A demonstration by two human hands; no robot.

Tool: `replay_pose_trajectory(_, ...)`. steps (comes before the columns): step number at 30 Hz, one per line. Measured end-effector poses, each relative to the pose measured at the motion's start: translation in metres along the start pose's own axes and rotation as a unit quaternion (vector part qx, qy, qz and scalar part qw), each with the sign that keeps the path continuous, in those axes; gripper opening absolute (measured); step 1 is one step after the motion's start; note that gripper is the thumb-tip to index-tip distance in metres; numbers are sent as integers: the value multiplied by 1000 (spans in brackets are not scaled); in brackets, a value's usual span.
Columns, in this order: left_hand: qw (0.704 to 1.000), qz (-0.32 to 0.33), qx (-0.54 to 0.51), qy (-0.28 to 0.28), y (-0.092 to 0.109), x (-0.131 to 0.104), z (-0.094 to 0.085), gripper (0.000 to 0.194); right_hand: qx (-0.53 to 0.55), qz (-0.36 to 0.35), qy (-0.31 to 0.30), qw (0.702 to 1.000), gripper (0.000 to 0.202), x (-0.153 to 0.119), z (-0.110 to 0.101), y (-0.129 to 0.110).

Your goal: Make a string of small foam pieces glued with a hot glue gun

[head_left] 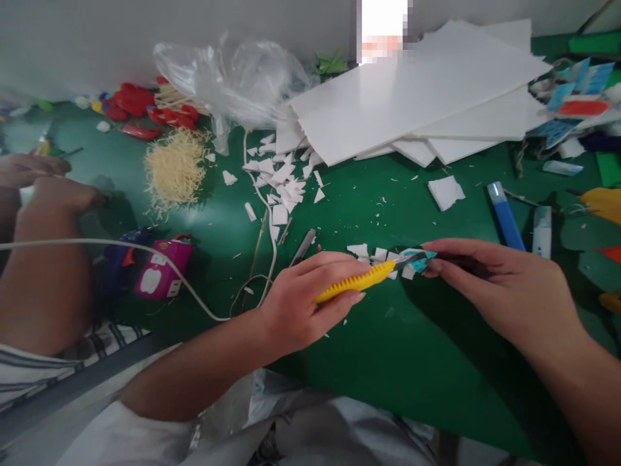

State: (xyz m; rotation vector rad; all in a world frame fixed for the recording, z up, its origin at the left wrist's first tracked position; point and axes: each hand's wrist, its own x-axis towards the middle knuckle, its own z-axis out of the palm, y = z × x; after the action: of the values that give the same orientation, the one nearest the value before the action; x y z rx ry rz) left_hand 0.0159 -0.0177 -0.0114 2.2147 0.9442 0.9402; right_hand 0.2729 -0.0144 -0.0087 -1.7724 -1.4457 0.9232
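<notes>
My left hand (301, 298) is closed around a yellow box cutter (356, 283), its blade out and pointing right. The blade's tip meets or overlaps a small white and teal piece (421, 260); whether it cuts in, I cannot tell. That piece is pinched between the thumb and fingers of my right hand (499, 278). Just behind and below the blade lie several small white foam-like scraps (358, 251) on the green table (369, 362). Partly hidden behind my left hand is a grey, blade-like strip (304, 246).
White sheets (417, 90) are stacked at the back, beside a clear plastic bag (252, 77) and white offcuts (286, 184). A blue stick-like tool (506, 217) lies right. At left are pale shreds (175, 169), a magenta box (165, 268), a white cable (204, 307) and another person's hands (53, 184).
</notes>
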Motion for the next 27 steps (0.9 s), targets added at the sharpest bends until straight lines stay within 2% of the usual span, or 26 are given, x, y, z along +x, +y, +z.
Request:
replay_pose_trajectory(7,999,39,23,-13,0,-1,0,24,6,11,-6,1000,16,-2,0,-2)
replay_pose_trajectory(14,976,115,185,-20,9,-1,-1,17,-14,5,-2,1000,19,-3,1,7)
replay_pose_trajectory(19,966,125,225,-13,12,0,-1,16,-17,-4,42,999,19,-9,4,16)
replay_pose_trajectory(24,966,127,224,2,11,0,2,17,-39,-5,-19,999,16,-8,-2,9)
replay_pose_trajectory(27,966,122,229,-4,10,-1,3,18,-23,0,-31,999,16,-6,-4,8)
